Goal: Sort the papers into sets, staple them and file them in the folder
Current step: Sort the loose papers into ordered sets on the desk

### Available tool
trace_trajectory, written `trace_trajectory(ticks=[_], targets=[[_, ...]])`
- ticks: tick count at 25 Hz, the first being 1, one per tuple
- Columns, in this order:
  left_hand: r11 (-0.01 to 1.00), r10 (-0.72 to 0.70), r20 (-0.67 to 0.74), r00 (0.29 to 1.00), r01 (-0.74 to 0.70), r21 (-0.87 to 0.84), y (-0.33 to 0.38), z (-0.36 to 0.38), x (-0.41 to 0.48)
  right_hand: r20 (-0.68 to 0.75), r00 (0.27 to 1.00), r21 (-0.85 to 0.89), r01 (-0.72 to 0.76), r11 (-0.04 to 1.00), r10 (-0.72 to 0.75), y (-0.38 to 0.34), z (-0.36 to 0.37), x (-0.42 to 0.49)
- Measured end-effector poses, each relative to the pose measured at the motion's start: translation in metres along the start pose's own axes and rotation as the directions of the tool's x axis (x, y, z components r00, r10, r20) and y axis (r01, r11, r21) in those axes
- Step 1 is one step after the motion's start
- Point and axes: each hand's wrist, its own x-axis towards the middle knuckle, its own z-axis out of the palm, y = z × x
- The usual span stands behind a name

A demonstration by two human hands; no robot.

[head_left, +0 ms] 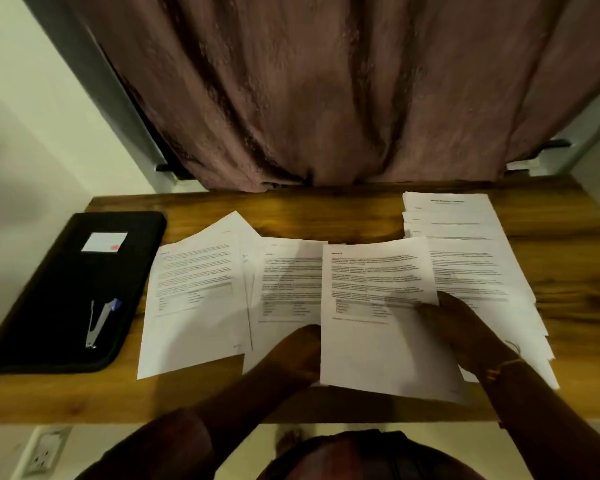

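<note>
Papers (288, 282) lie fanned across the middle of the desk (568, 271), printed side up and none of them visibly stapled. One sheet (378, 334) is raised a little above the rest. The right hand (465, 327) pinches its right edge, thumb on top and fingers out of sight beneath. The left hand (298, 348) sits at the sheet's left edge on the papers below. Its fingers run under the sheet, so I cannot tell whether they grip it or lie flat.

Left of the sheet, two or three more pages overlap loosely. Right of it and partly beneath it lies a thicker layered pile, and beyond the sheet's far right corner a stack (454, 216) sits stepped so that each page's heading shows.

Well left of the sheet the black folder (49, 306) lies closed, with the stapler (99, 320) on its cover and a small white card (104, 241) near its far end. A curtain (326, 98) hangs behind the desk.

By my reading the work is early. Sorting is under way, with groups forming but not squared up. Stapling has not begun, and nothing appears to have been filed, so most of the task remains.
</note>
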Motion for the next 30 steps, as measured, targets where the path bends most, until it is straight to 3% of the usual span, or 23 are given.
trace_trajectory(ticks=[3, 5, 7, 9, 11, 13, 15, 19, 25, 30], targets=[[0.964, -0.170, -0.058, 0.984, 0.154, -0.218, 0.002, 0.023, -0.007, 0.050, 0.999, -0.089, 0.017, 0.996, -0.012, 0.003, -0.001, 0.013], [0.988, -0.106, -0.164, 0.981, 0.085, -0.128, 0.003, 0.023, -0.015, 0.052, 0.998, -0.111, 0.033, 0.993, -0.027, 0.005, 0.003, 0.022], [0.985, -0.171, -0.263, 0.949, 0.173, -0.017, -0.001, 0.017, -0.025, 0.040, 0.998, -0.122, 0.058, 0.991, -0.054, 0.006, 0.009, 0.030], [0.943, -0.207, -0.495, 0.844, 0.307, 0.130, -0.016, 0.011, -0.031, 0.022, 0.996, -0.130, 0.093, 0.987, -0.091, 0.007, 0.015, 0.034], [0.869, -0.384, -0.590, 0.710, 0.494, 0.028, -0.029, -0.004, -0.034, 0.000, 0.992, -0.111, 0.125, 0.986, -0.126, 0.006, 0.022, 0.035], [0.767, -0.566, -0.537, 0.626, 0.638, -0.066, -0.039, -0.020, -0.028, -0.042, 0.989, -0.127, 0.134, 0.983, -0.140, 0.006, 0.031, 0.039], [0.709, -0.640, -0.479, 0.601, 0.702, -0.066, -0.047, -0.032, -0.021, -0.080, 0.988, -0.165, 0.116, 0.979, -0.130, 0.010, 0.039, 0.042], [0.670, -0.685, -0.417, 0.597, 0.741, -0.041, -0.053, -0.043, -0.009, -0.101, 0.991, -0.208, 0.063, 0.976, -0.086, 0.018, 0.048, 0.042], [0.624, -0.775, -0.299, 0.557, 0.750, -0.220, -0.065, -0.051, -0.001, -0.129, 0.990, -0.275, 0.021, 0.961, -0.058, 0.018, 0.060, 0.035], [0.625, -0.772, -0.305, 0.558, 0.754, -0.201, -0.060, -0.052, -0.001, -0.124, 0.988, -0.344, 0.041, 0.938, -0.088, 0.014, 0.074, 0.028]])
